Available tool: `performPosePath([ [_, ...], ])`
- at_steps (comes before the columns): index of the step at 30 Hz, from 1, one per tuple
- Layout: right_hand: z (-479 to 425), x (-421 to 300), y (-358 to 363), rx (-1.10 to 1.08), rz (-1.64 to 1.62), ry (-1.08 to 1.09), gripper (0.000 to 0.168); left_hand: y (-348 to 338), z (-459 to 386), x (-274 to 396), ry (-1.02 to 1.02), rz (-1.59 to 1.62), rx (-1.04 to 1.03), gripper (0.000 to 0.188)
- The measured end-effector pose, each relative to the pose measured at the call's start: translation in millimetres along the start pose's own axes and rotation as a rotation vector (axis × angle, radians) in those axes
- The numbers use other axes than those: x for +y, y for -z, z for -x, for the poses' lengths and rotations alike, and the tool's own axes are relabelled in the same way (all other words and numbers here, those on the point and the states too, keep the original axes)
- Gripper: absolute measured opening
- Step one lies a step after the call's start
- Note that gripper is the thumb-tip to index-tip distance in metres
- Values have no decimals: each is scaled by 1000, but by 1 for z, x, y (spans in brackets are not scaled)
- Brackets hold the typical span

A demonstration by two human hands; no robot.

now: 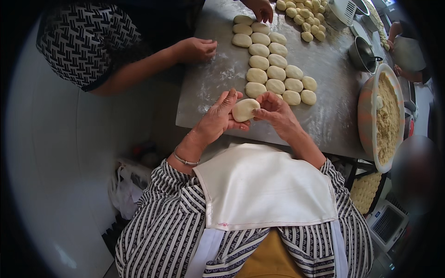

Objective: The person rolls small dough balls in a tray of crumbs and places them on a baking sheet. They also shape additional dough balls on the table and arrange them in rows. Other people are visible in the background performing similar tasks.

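A smooth, flattened oval dough piece (243, 110) is held up between my two hands, over the near edge of the metal table. My left hand (220, 114) supports it from the left, thumb raised and some fingers behind it. On the opposite side, my right hand (276, 113) pinches its edge between thumb and fingers. Just beyond my hands, rows of similar flattened dough pieces (259, 63) lie side by side on the floured metal table (212, 83). One piece in the nearest row is partly hidden behind my right hand.
At the left, a co-worker's hand (198, 49) hovers by the table edge; another hand (262, 12) reaches over the far rows. Small dough balls (307, 17) are heaped at the back. A large basin of crumbly filling (387, 118) and a metal bowl (361, 54) stand right.
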State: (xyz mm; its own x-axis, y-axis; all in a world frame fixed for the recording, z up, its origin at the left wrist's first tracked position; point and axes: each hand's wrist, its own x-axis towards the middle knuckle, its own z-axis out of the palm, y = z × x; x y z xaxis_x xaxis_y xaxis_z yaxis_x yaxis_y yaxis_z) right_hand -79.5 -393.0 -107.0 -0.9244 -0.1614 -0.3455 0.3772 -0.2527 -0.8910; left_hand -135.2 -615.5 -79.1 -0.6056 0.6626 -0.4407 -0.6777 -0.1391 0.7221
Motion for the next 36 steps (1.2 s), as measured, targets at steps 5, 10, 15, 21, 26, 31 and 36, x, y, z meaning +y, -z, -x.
performPosePath([
  [5,11,-1,5,87,-172,-20,50,-3,-6,-15,-268,-343,-13,68],
  [10,23,-12,11,116,-186,-48,46,-18,-22,-15,-282,-609,69,60],
  [15,32,-12,36,80,-152,-67,45,-32,-36,-13,-227,-496,-28,51],
  [21,24,-30,62,69,-114,-49,46,-41,-61,-20,-221,-250,-16,41],
  [26,-7,-52,115,126,-25,61,40,-36,-69,-20,-396,-192,301,31],
  [31,-61,-80,181,304,231,53,36,15,-73,-40,-496,-387,596,22],
  [36,-90,-74,195,285,502,-19,31,24,-70,-50,-469,-393,690,18],
])
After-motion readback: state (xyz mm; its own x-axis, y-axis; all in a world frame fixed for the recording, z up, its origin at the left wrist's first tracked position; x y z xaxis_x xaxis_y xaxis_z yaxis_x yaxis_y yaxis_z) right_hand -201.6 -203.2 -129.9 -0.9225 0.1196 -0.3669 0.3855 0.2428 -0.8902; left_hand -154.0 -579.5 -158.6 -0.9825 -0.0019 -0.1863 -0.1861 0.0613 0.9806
